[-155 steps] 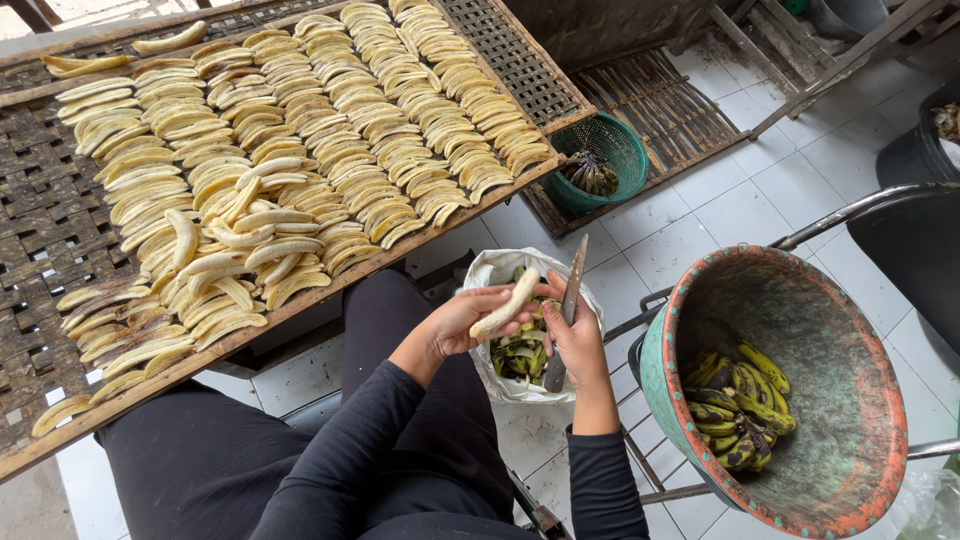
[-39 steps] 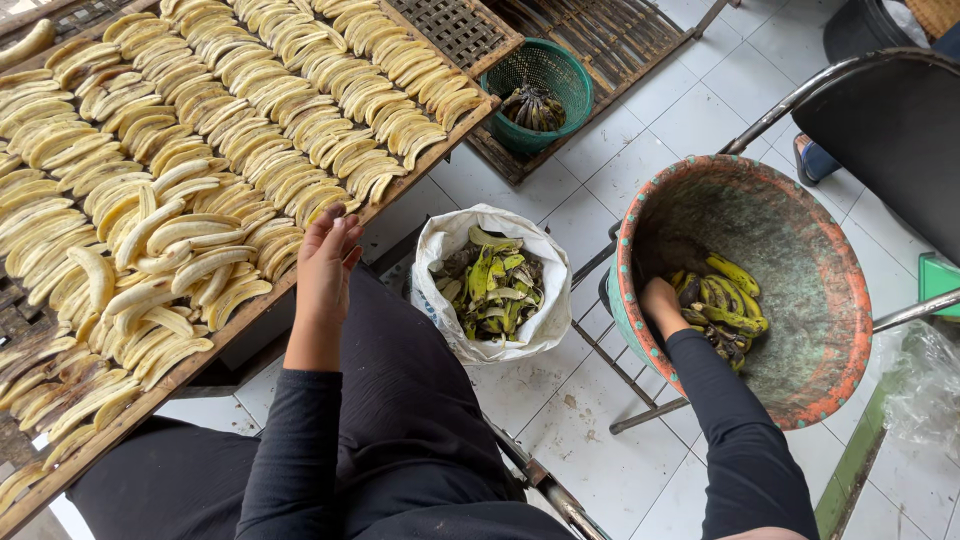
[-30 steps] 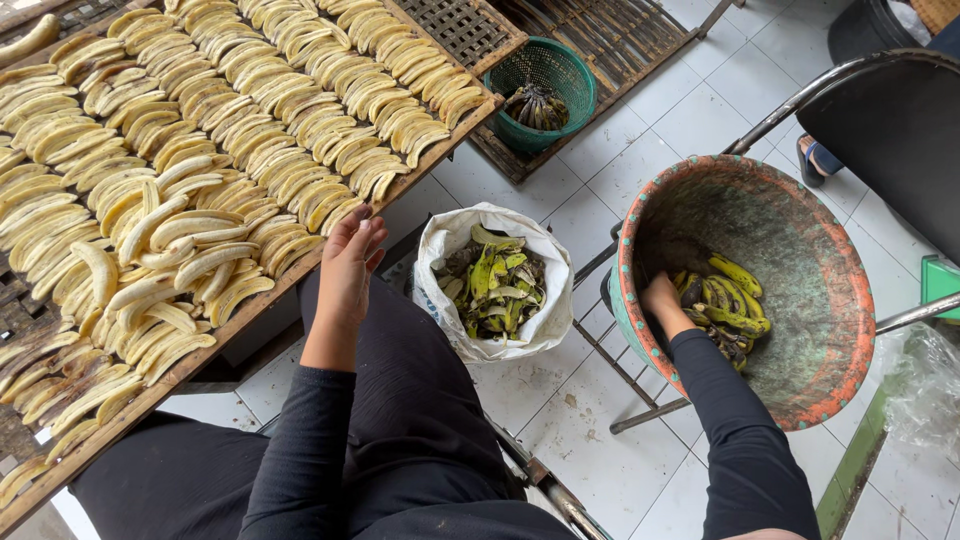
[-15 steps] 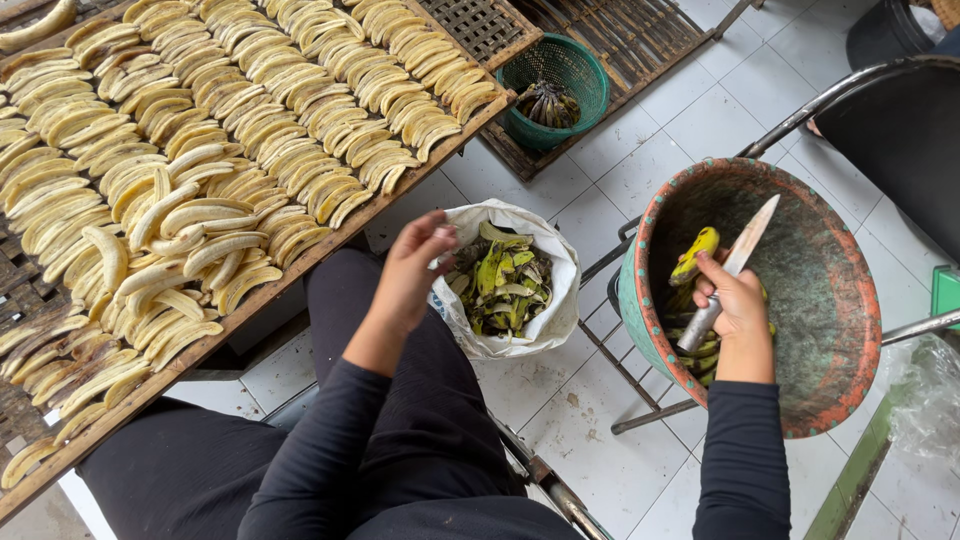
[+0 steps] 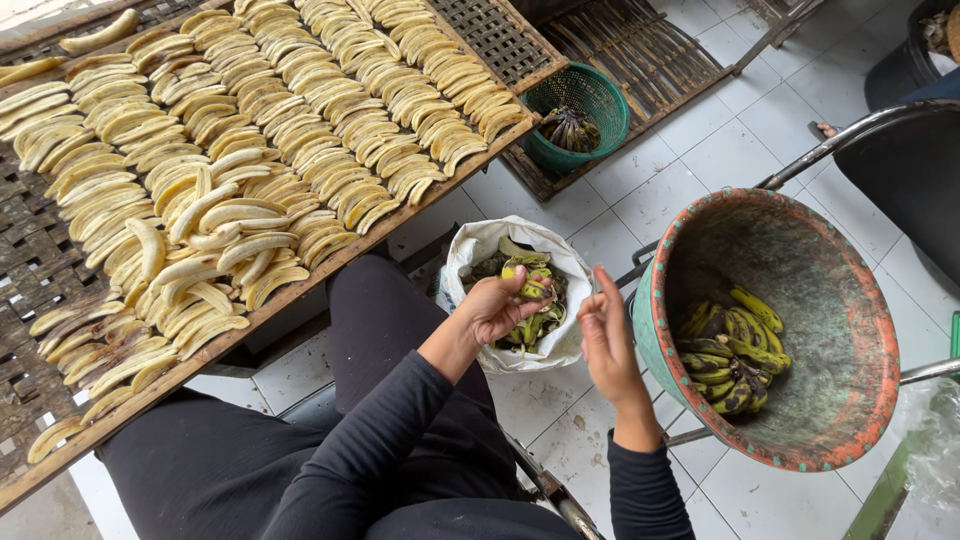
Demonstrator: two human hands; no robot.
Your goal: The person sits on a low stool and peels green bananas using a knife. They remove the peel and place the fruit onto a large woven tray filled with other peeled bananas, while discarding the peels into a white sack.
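Observation:
My left hand [image 5: 492, 308] is curled around a green-yellow unpeeled banana [image 5: 528, 286], held over the white bag [image 5: 468, 246] of green peels between my knees. My right hand [image 5: 606, 338] is raised just right of it, seen edge-on with the fingers pointing up. No knife shows in it, and its palm is hidden. Immediately to its right stands a large worn green and orange basin [image 5: 652, 300] with several dark, spotted unpeeled bananas [image 5: 735, 352] at its bottom.
A woven drying rack [image 5: 40, 272] runs across the left and top, covered with rows of peeled bananas [image 5: 250, 170]. A green plastic basket [image 5: 590, 100] with dark scraps sits on the tiled floor beyond the bag. A dark chair [image 5: 900, 180] stands at the right.
My right hand came out of the basin with a banana and a knife and moved left to the bag. My left hand left the rack and now holds the banana.

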